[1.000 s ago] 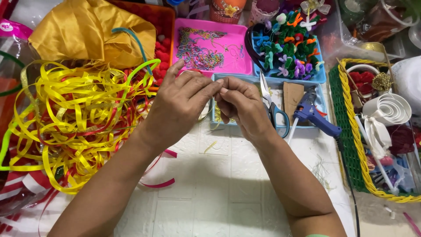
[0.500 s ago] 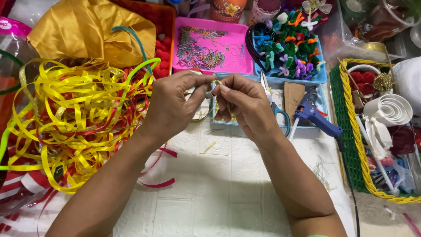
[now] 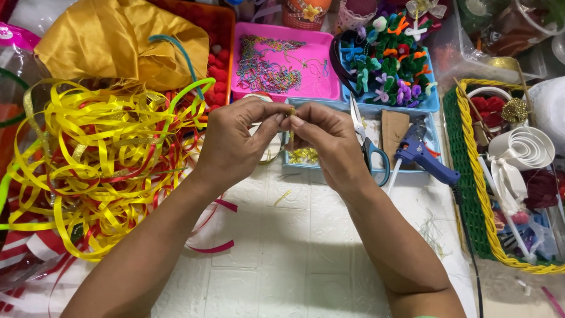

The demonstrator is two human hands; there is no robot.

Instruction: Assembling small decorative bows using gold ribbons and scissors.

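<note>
Gold thread (image 3: 291, 126), thin and short, sits pinched between the fingertips of both hands at the centre of the head view, and it hangs down a little from that pinch above the white table (image 3: 294, 247). I see my left hand (image 3: 235, 144) curled, its thumb and forefinger closed on the thread's top end. My right hand (image 3: 329, 144) meets it from the 3 o'clock side, fingertips touching the left ones and gripping the same bit of thread.

At 9 o'clock from the hands lies a loose heap of yellow ribbon (image 3: 88, 153) mixed with red strands. At 11 o'clock a crumpled gold cloth (image 3: 118, 41) rests over an orange tray. At 12 o'clock a pink tray (image 3: 318, 44) holds tangled coloured chains. A blue tray (image 3: 429, 103) at 1 o'clock is filled with small fuzzy flowers in many colours.

Just beside my right hand, at 3 o'clock, scissors (image 3: 368, 147) lie in a light blue tray, with a blue glue gun (image 3: 421, 156) next to them. Farther toward 3 o'clock stands a green and yellow basket (image 3: 468, 176) holding white ribbon.
</note>
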